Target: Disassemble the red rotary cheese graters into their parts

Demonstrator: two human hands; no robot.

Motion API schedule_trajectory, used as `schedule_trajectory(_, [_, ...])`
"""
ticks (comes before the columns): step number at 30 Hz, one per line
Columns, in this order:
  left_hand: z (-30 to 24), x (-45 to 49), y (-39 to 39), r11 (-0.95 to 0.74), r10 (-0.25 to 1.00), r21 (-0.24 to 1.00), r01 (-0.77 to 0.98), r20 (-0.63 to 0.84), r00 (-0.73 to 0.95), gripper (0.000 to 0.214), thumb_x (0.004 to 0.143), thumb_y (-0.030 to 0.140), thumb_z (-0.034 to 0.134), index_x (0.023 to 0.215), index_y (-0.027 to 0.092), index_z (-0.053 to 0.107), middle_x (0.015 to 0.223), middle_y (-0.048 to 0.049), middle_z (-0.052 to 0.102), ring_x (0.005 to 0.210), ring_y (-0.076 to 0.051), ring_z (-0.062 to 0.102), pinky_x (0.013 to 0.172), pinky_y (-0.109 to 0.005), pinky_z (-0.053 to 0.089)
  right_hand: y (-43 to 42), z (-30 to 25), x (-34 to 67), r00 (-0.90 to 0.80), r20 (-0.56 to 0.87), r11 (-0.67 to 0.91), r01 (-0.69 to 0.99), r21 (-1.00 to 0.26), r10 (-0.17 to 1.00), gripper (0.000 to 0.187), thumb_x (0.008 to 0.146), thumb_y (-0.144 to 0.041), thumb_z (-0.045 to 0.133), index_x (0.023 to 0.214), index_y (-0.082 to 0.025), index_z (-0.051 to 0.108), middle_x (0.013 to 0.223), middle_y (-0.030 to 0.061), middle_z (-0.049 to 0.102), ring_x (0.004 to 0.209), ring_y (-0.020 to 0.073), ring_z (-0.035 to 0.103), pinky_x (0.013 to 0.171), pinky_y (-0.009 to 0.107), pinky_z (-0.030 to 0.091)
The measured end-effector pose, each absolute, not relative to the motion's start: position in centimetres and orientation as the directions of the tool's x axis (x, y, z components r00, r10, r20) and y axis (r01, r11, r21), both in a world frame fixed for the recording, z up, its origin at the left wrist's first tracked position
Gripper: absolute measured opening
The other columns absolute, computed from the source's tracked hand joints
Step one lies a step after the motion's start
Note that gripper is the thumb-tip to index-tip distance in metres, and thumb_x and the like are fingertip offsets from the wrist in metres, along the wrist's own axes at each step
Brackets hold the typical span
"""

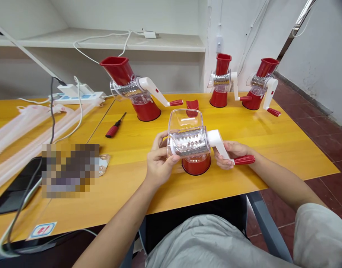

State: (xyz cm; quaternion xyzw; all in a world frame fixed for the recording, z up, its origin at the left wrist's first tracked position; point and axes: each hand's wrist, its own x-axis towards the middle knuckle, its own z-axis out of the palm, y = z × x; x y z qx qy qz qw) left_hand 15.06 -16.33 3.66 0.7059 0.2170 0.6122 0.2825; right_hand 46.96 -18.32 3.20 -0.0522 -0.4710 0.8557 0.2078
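Observation:
A rotary grater (189,139) with a clear hopper, a metal drum and a red base stands on the yellow table (271,141) right in front of me. My left hand (159,158) grips the clear housing at its left end, fingers curled around it. My right hand (232,153) is closed on the white crank with its red handle (244,160), which points to the right.
Three more graters with red hoppers stand farther back: one (133,89) at centre left, two (222,80) (261,83) at the right. A small red part (192,104) lies behind my grater. A red screwdriver (115,126), a power strip (76,96), cables and white plastic strips (31,126) lie to the left.

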Motion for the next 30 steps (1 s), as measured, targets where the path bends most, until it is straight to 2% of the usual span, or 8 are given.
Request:
schedule_trajectory(4, [3.5,15.1,-16.3,-0.779,0.615,0.625,-0.050,0.777,0.131,0.047,0.100,0.067,0.089,0.083,0.022,0.089,0.141,-0.0120,0.076,0.127,-0.033,0.081,0.112,-0.045,0.067,-18.3,3.2,47.1,-0.906,0.106,-0.467,-0.308,-0.829,0.409,0.050,0.108,-0.065,0.064,0.105,-0.015,0.061,0.071,0.0003,0.065,0.058,0.0092,0.060,0.060,0.021,0.052])
schedule_trajectory(9, [3.2,14.9,-16.3,-0.779,0.617,0.626,-0.036,0.777,0.125,0.045,0.099,0.064,0.091,0.081,0.023,0.089,0.142,-0.0121,0.076,0.132,-0.033,0.079,0.115,-0.046,0.066,-18.3,3.2,47.4,-0.898,0.112,-0.462,-0.321,-0.827,0.425,0.051,0.107,-0.066,0.067,0.103,-0.016,0.060,0.070,-0.0008,0.064,0.058,0.0090,0.058,0.060,0.021,0.052])
schedule_trajectory(18, [3.2,15.1,-16.9,-0.730,0.681,0.683,0.011,0.726,0.093,0.057,0.095,0.076,0.088,0.074,0.023,0.087,0.141,-0.0146,0.077,0.133,-0.037,0.078,0.115,-0.052,0.067,-18.2,3.2,48.3,-0.892,0.134,-0.445,-0.340,-0.828,0.432,0.049,0.108,-0.063,0.066,0.104,-0.015,0.061,0.072,0.0001,0.066,0.062,0.0092,0.061,0.067,0.024,0.057])
schedule_trajectory(22, [2.7,14.9,-16.8,-0.718,0.695,0.695,0.038,0.713,0.096,0.057,0.094,0.080,0.087,0.086,0.024,0.091,0.142,-0.0165,0.076,0.133,-0.038,0.077,0.115,-0.052,0.066,-17.6,3.6,49.0,-0.875,0.206,-0.417,-0.400,-0.816,0.437,0.055,0.105,-0.069,0.069,0.096,-0.017,0.058,0.068,-0.0022,0.061,0.059,0.0084,0.057,0.068,0.023,0.057])
schedule_trajectory(24, [2.3,14.7,-16.7,-0.726,0.685,0.686,0.042,0.718,0.124,0.056,0.093,0.079,0.088,0.095,0.023,0.093,0.145,-0.0180,0.074,0.136,-0.039,0.075,0.116,-0.052,0.065,-17.3,4.0,49.5,-0.845,0.264,-0.371,-0.457,-0.809,0.466,0.059,0.103,-0.075,0.069,0.095,-0.018,0.056,0.070,-0.0034,0.061,0.059,0.0075,0.056,0.070,0.023,0.057])
schedule_trajectory(27, [2.0,14.4,-16.6,-0.739,0.669,0.672,0.045,0.725,0.166,0.056,0.092,0.077,0.090,0.100,0.021,0.093,0.150,-0.0193,0.071,0.143,-0.040,0.071,0.123,-0.054,0.062,-17.1,4.5,50.1,-0.789,0.333,-0.277,-0.521,-0.807,0.516,0.060,0.103,-0.077,0.067,0.096,-0.019,0.054,0.072,-0.0045,0.060,0.058,0.0068,0.055,0.071,0.024,0.057])
schedule_trajectory(30, [2.2,14.3,-16.8,-0.741,0.666,0.671,0.033,0.727,0.170,0.057,0.093,0.078,0.088,0.104,0.023,0.093,0.154,-0.0186,0.069,0.149,-0.042,0.067,0.127,-0.059,0.058,-17.1,4.6,50.1,-0.756,0.311,-0.232,-0.515,-0.825,0.575,0.061,0.103,-0.077,0.068,0.094,-0.019,0.051,0.069,-0.0054,0.058,0.055,0.0065,0.052,0.067,0.024,0.055])
